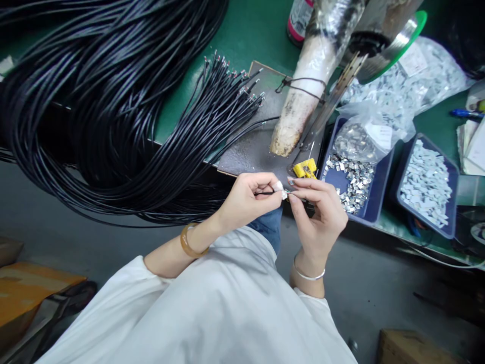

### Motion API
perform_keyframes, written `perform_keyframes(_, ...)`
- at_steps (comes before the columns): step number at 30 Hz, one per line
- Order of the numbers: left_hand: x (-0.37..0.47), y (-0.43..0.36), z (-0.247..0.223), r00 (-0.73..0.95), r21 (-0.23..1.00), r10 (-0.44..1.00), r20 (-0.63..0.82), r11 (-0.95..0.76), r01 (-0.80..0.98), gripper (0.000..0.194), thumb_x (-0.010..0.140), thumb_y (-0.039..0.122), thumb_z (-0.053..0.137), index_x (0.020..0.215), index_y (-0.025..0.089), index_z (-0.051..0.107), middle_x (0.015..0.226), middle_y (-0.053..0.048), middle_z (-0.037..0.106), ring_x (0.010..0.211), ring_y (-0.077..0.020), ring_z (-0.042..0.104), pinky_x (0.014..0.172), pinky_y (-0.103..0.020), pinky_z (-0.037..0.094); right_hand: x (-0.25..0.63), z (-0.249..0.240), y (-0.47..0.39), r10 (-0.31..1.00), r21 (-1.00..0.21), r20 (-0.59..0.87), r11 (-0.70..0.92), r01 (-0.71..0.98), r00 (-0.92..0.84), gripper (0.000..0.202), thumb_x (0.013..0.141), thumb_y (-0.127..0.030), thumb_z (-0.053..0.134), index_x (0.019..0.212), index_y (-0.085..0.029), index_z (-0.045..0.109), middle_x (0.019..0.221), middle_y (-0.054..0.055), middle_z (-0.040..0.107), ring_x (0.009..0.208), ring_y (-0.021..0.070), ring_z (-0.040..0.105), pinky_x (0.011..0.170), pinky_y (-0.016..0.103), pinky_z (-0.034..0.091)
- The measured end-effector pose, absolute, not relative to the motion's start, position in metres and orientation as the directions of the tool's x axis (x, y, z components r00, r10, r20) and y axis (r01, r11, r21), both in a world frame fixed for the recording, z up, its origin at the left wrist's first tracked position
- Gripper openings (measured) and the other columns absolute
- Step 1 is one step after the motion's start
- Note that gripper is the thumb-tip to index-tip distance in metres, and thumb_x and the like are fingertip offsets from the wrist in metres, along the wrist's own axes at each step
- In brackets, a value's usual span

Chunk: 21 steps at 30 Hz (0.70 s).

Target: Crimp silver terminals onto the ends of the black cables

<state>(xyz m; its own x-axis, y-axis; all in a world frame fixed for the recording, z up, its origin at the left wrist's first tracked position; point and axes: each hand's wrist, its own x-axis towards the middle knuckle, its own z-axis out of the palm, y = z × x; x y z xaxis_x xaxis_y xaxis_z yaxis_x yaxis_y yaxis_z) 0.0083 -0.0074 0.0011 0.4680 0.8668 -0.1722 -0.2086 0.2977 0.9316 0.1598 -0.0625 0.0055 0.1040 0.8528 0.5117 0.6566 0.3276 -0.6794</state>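
Observation:
Near the table's front edge my left hand (pixel 254 198) pinches the end of a black cable (pixel 264 192), with white material around the thumb and a fingertip. My right hand (pixel 317 210) meets it from the right, its thumb and index finger closed at the thin coloured wires (pixel 288 191) at the cable's end. Whether a small part is also between those fingertips is too small to tell. Just beyond the hands lies a yellow object (pixel 305 168). Many black cables (pixel 197 121) with stripped ends lie bundled on the left.
A blue tray (pixel 373 202) of small metal pieces and another tray (pixel 454 202) of pale pieces stand at the right. Plastic bags (pixel 428 76) lie behind them. A wrapped post (pixel 303 96) slants over the grey board (pixel 246 151). A bottle (pixel 300 21) stands behind.

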Motion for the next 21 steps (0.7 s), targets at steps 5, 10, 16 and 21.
perform_keyframes(5,0.0076,-0.0074,0.0006,0.505,0.924,0.842,-0.188,0.326,-0.199,0.009,0.071,0.016,0.07,0.069,0.013,0.061,0.055,0.006,0.041,0.05,-0.004,0.029,0.046,-0.018,0.021,0.1599,0.0007,-0.0606,0.878,-0.779,0.458,0.324,0.537,0.135,0.01,0.089,-0.013,0.067,0.093,-0.022,0.066,0.108,0.004,0.072,0.102,0.0192,0.072,0.09,0.04,0.063)
perform_keyframes(10,0.0069,-0.0052,0.004,0.517,0.892,0.831,-0.206,0.376,-0.25,0.012,0.072,0.017,0.071,0.068,0.013,0.061,0.053,0.007,0.039,0.05,-0.004,0.026,0.048,-0.02,0.021,0.1606,-0.0046,-0.0588,0.832,-0.805,0.48,0.294,0.515,0.276,0.015,0.087,-0.012,0.071,0.095,-0.024,0.072,0.103,0.003,0.071,0.096,0.0188,0.073,0.088,0.041,0.064)
perform_keyframes(16,0.005,-0.0034,0.002,0.561,0.855,0.793,-0.236,0.444,-0.268,0.021,0.071,0.025,0.08,0.068,0.013,0.063,0.054,0.006,0.041,0.054,-0.0055,0.03,0.052,-0.021,0.022,0.1606,-0.003,-0.0601,0.814,-0.672,0.568,0.371,0.641,0.124,0.028,0.084,-0.008,0.073,0.103,-0.029,0.075,0.105,0.001,0.074,0.097,0.0167,0.073,0.087,0.036,0.062)
perform_keyframes(21,0.0042,-0.0009,-0.0018,0.617,0.818,0.757,-0.216,0.485,-0.309,0.024,0.072,0.028,0.082,0.068,0.013,0.063,0.053,0.007,0.042,0.049,-0.0035,0.027,0.048,-0.02,0.019,0.1619,-0.0002,-0.0608,0.819,-0.626,0.571,0.385,0.678,0.062,0.027,0.087,-0.009,0.07,0.104,-0.029,0.074,0.104,0.0,0.075,0.095,0.0164,0.073,0.087,0.035,0.062)
